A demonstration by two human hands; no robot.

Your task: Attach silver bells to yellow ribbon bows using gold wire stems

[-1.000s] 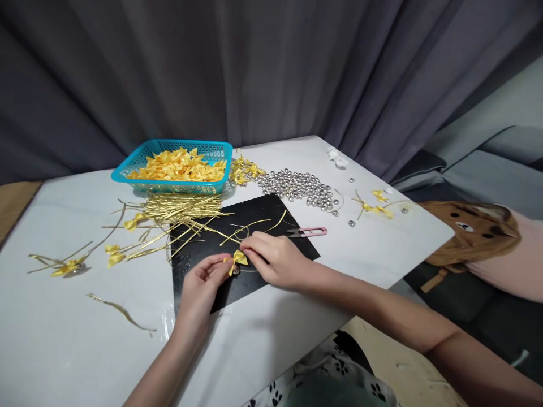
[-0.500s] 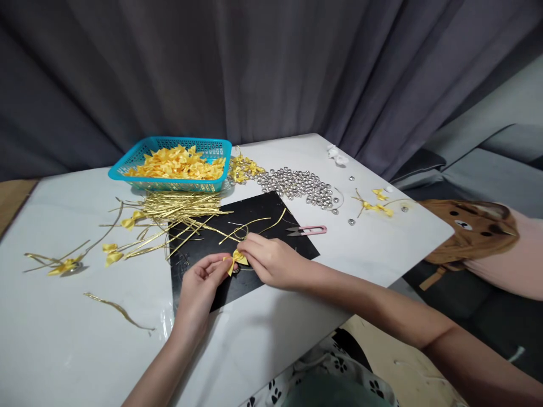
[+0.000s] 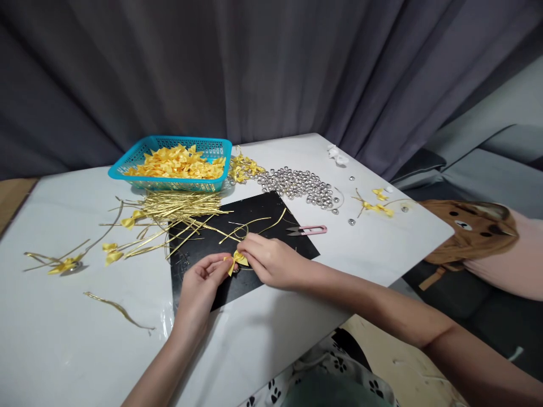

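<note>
A small yellow ribbon bow is pinched between my two hands, over the black mat. My left hand grips the bow's left side between thumb and fingers. On its right side, the fingers of my right hand are closed on it and partly hide it. A thin looped cord rises just beyond my right fingertips; where its ends run is hidden. Gold twist ties lie in a heap beyond my hands, some reaching onto the mat.
A turquoise basket of yellow bows stands at the back. Many silver beads spread beside it. Pink thread snips rest across the mat's right edge. Finished-looking bows with ties lie at left, others at right.
</note>
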